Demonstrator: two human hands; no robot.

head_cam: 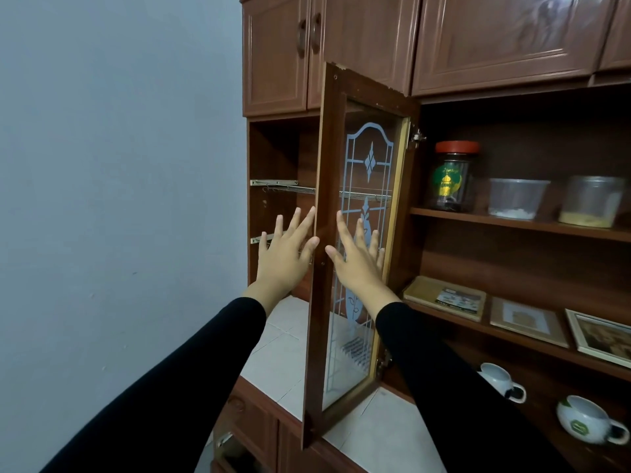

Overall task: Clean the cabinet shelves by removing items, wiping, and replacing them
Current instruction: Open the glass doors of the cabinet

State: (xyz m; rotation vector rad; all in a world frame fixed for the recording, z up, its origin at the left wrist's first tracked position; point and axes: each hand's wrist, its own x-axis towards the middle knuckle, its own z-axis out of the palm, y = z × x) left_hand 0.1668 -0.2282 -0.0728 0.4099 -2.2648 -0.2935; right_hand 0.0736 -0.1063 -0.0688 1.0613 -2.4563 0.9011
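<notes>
With fingers (306,220) spread, empty, your left hand (285,257) and right hand (358,261) flank the glass door (329,158); unheld, it may swing and pinch them

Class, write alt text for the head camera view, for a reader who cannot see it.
A left hand and a right hand, fingers spread, reach up on either side of a glass door that stands open. Right of it, shelves hold a red-lidded jar, two tubs, picture frames and cups.
</notes>
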